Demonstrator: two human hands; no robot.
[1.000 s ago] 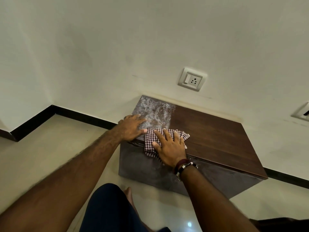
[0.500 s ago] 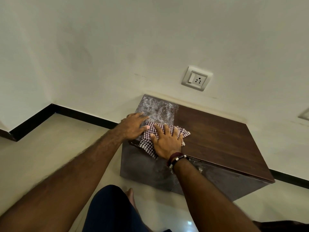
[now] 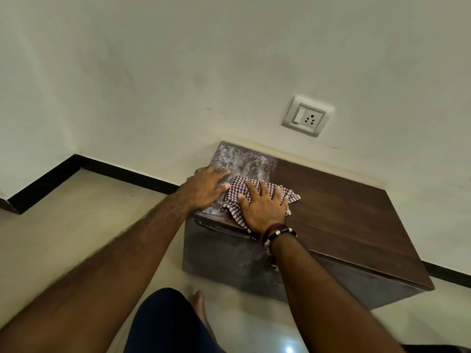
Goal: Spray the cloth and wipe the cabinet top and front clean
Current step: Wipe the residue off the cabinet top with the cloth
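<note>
A low dark-brown cabinet (image 3: pixel 344 215) stands against the wall. The left end of its top is grey with dust or residue; the rest is clean wood grain. A red-and-white checked cloth (image 3: pixel 235 193) lies on the top near the border of the dusty patch. My right hand (image 3: pixel 265 207), with bracelets at the wrist, presses flat on the cloth with fingers spread. My left hand (image 3: pixel 206 187) rests flat on the dusty left end, fingers spread, thumb touching the cloth's edge. The cabinet front (image 3: pixel 229 258) looks smudged. No spray bottle is visible.
A white wall socket with a switch (image 3: pixel 307 115) sits above the cabinet. Black skirting (image 3: pixel 102 169) runs along the wall base. My knee in dark trousers (image 3: pixel 163 324) and a bare foot (image 3: pixel 200 304) are on the pale tiled floor in front of the cabinet.
My right hand has pushed the cloth from the front edge further back onto the top, toward the wall. The left hand stays on the dusty left end.
</note>
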